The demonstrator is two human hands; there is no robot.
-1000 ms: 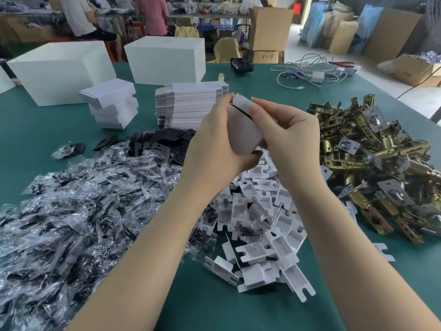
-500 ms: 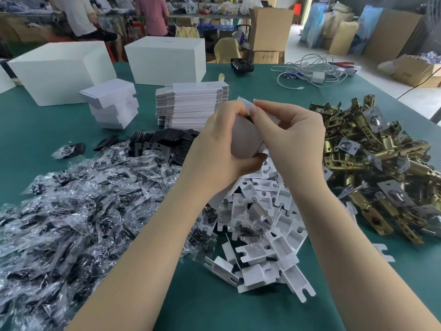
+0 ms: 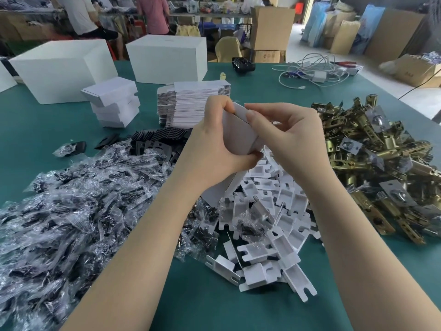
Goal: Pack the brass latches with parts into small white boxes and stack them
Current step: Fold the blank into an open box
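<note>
A small white box [image 3: 241, 134] is held up above the table's middle. My left hand [image 3: 214, 144] grips it from the left, thumb under its lower edge. My right hand [image 3: 286, 132] pinches its top flap from the right. What is inside the box is hidden. Brass latches [image 3: 377, 161] lie heaped at the right. White folded inserts [image 3: 267, 225] are piled below my hands. Clear bags of dark screws [image 3: 71, 211] cover the left side. Packed small boxes [image 3: 114, 103] are stacked at the back left, beside a pile of flat box blanks [image 3: 188, 103].
Black plates [image 3: 155, 142] lie in a row behind the screw bags. Two large white cartons [image 3: 62, 68] [image 3: 167, 58] stand at the back of the green table [image 3: 214, 302]. Tangled white cables [image 3: 312, 72] lie at the back right. People stand beyond the table.
The box's top flap, open with a dark gap a second ago, has been folded down by my right hand. Both hands have sunk slightly with the box.
</note>
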